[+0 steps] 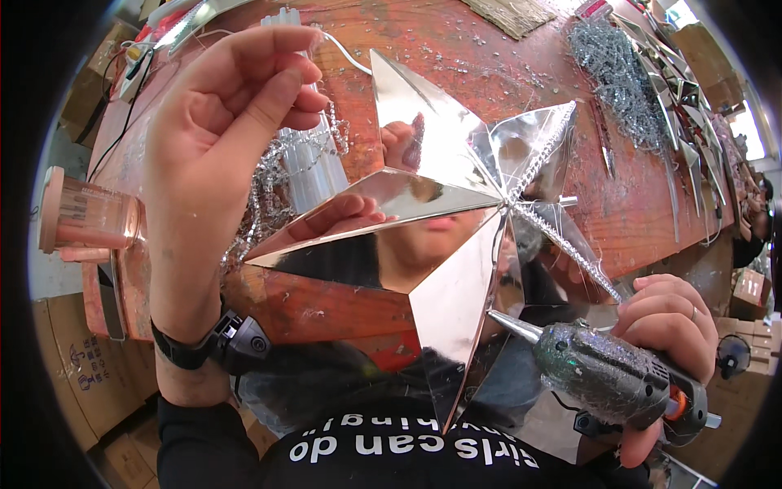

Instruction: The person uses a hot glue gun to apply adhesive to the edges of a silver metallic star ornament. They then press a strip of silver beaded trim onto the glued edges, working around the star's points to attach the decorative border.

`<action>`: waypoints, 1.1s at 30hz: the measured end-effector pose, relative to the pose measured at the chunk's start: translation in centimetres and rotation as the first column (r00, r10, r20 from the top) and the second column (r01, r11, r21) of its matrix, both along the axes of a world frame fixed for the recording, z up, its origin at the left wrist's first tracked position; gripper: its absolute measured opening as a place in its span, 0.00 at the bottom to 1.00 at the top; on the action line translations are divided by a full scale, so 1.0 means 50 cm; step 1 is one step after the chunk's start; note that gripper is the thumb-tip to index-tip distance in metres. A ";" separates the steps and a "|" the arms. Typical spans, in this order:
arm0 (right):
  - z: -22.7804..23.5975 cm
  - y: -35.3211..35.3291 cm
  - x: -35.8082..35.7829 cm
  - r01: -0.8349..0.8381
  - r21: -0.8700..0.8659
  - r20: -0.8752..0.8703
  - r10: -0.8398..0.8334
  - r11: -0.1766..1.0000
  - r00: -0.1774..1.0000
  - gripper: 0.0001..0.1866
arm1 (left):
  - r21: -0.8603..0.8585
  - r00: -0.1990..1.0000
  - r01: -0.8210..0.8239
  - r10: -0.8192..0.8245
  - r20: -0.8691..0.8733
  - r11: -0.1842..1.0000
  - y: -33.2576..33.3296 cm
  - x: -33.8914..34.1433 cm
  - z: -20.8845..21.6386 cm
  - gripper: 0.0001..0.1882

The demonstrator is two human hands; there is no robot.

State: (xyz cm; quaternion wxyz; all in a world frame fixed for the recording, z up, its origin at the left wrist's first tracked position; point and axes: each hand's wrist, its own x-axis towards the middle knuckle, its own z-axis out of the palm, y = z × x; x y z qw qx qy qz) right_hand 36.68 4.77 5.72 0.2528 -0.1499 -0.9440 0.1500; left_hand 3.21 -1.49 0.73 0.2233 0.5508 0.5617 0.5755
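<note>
Evidently the right hand (672, 330) is wrapped around a dark glue gun (607, 371), whose metal nozzle (515, 328) points left, its tip at or just beside the ridge of the star's lower point; contact cannot be told. The left hand (232, 122) is raised at the upper left, fingers curled in and thumb laid against them; I cannot tell whether a strand is pinched there. A black wristband (186, 352) with a small camera (244, 338) circles the left wrist.

Between the hands sits the mirrored star (460, 273), its lower point reaching past the near edge of the table (627, 228) in front of the black shirt (358, 464). Silver trim (562, 238) runs along the ridges of its upper-right and right points, and its panels reflect the hands.

Behind the left hand lie clear sticks (319, 179) and loose silver tinsel (269, 183). Farther out, a pink lidded cup (90, 213) stands at the left, a tinsel heap (615, 77) lies at the upper right beside piled shiny pieces (691, 151), and cardboard boxes (102, 367) fill the lower left, with a fan (733, 354) at the far right.
</note>
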 end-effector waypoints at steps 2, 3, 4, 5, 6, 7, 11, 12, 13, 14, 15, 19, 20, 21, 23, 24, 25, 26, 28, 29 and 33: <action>0.004 -0.004 0.003 -0.006 -0.013 0.008 0.006 1.000 1.000 0.47 | -0.050 1.000 0.002 -0.003 -0.014 0.999 -0.002 0.000 0.008 0.15; 0.000 -0.004 0.003 -0.022 -0.026 0.013 0.022 0.999 1.000 0.47 | -0.042 1.000 -0.020 0.020 -0.008 0.999 -0.005 0.004 0.007 0.14; -0.001 -0.004 0.001 -0.041 -0.046 0.029 0.042 0.998 0.999 0.46 | -0.035 0.999 -0.043 0.043 -0.002 0.998 -0.007 0.009 0.005 0.13; 0.000 -0.008 -0.003 -0.040 -0.065 0.040 0.043 0.997 0.998 0.42 | -0.027 0.998 -0.066 0.066 0.004 0.997 -0.011 0.013 0.003 0.13; 0.010 -0.017 -0.005 -0.022 -0.079 0.062 0.027 0.997 0.998 0.37 | -0.012 0.999 -0.033 0.033 0.015 0.999 -0.008 0.009 0.002 0.12; 0.020 -0.025 -0.008 -0.006 -0.093 0.083 0.013 0.996 0.996 0.32 | 0.003 1.000 -0.002 0.002 0.025 1.000 -0.004 0.001 0.000 0.12; 0.041 -0.049 -0.019 0.095 -0.075 0.139 -0.084 0.993 0.987 0.05 | 0.063 0.999 0.003 -0.005 0.038 0.998 -0.003 -0.006 -0.003 0.12; 0.039 -0.059 -0.015 0.122 -0.066 0.127 -0.112 0.990 0.985 0.05 | 0.073 0.999 0.024 -0.027 0.033 0.997 -0.002 -0.009 -0.002 0.13; 0.041 -0.063 -0.011 0.124 -0.070 0.135 -0.114 0.990 0.984 0.05 | 0.083 0.998 0.047 -0.049 0.029 0.995 -0.001 -0.014 -0.002 0.14; 0.044 -0.066 -0.006 0.127 -0.074 0.144 -0.116 0.989 0.983 0.05 | 0.092 0.997 0.070 -0.072 0.025 0.993 0.001 -0.016 -0.001 0.16; 0.043 -0.060 -0.002 0.085 -0.099 0.165 -0.068 0.991 0.984 0.06 | 0.113 1.000 0.028 -0.028 0.001 0.993 -0.002 -0.013 -0.001 0.16; 0.039 -0.056 0.001 0.012 -0.155 0.209 0.021 0.988 0.978 0.08 | 0.184 0.997 -0.080 0.083 -0.006 0.980 0.000 0.019 -0.005 0.17; 0.042 -0.059 0.003 0.019 -0.161 0.225 0.018 0.987 0.974 0.08 | 0.235 0.991 -0.132 0.131 0.018 0.963 0.011 0.061 -0.010 0.15; 0.043 -0.059 0.003 0.017 -0.174 0.234 0.025 0.985 0.972 0.09 | 0.218 0.986 -0.164 0.165 0.013 0.962 0.011 0.071 -0.006 0.13; 0.046 -0.060 0.004 0.012 -0.192 0.251 0.037 0.981 0.967 0.09 | 0.122 0.979 -0.197 0.201 -0.020 0.973 0.009 0.071 0.014 0.10; 0.046 -0.060 0.005 0.004 -0.197 0.258 0.048 0.980 0.965 0.09 | 0.083 0.980 -0.198 0.200 -0.022 0.977 0.007 0.065 0.018 0.10; 0.048 -0.063 0.006 0.002 -0.203 0.270 0.054 0.979 0.961 0.09 | 0.043 0.980 -0.195 0.197 -0.025 0.980 0.005 0.059 0.021 0.10; 0.050 -0.066 0.006 0.003 -0.209 0.283 0.058 0.978 0.957 0.09 | 0.045 0.983 -0.185 0.185 -0.001 0.982 0.006 0.056 0.020 0.10; 0.045 -0.063 0.004 -0.022 -0.229 0.306 0.094 0.973 0.947 0.09 | 0.022 0.989 -0.144 0.145 -0.004 0.989 0.002 0.035 0.014 0.10; 0.043 -0.062 0.002 -0.037 -0.239 0.318 0.115 0.970 0.941 0.09 | -0.001 0.994 -0.103 0.103 -0.023 0.995 0.001 0.013 0.011 0.10; 0.053 -0.074 0.006 -0.043 -0.255 0.352 0.134 0.966 0.926 0.09 | -0.029 0.995 0.024 -0.022 0.092 0.999 0.006 0.011 0.011 0.08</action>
